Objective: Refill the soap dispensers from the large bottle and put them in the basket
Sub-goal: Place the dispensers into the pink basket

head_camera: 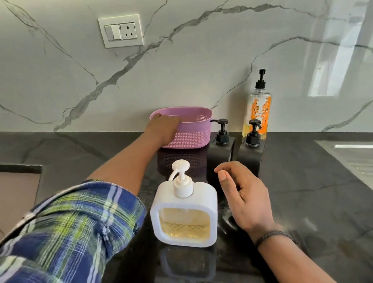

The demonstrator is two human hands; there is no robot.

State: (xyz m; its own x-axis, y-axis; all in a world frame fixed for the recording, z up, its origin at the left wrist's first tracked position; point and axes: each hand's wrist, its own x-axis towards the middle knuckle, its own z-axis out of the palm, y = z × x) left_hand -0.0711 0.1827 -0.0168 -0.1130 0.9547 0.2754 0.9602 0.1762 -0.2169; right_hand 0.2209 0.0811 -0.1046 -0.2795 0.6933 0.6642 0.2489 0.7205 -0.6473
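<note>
A white square soap dispenser with yellow soap behind its clear window stands upright on the dark counter, pump on top. My right hand hovers just right of it, fingers apart, holding nothing. My left hand reaches across to the pink basket by the wall and grips its near rim. Two black dispensers stand right of the basket. Behind them the large clear bottle with an orange label holds a little yellow soap at the bottom.
The marble wall behind carries a switch and socket plate. A steel sink drainboard lies at the right edge. The counter's left edge drops off at the far left.
</note>
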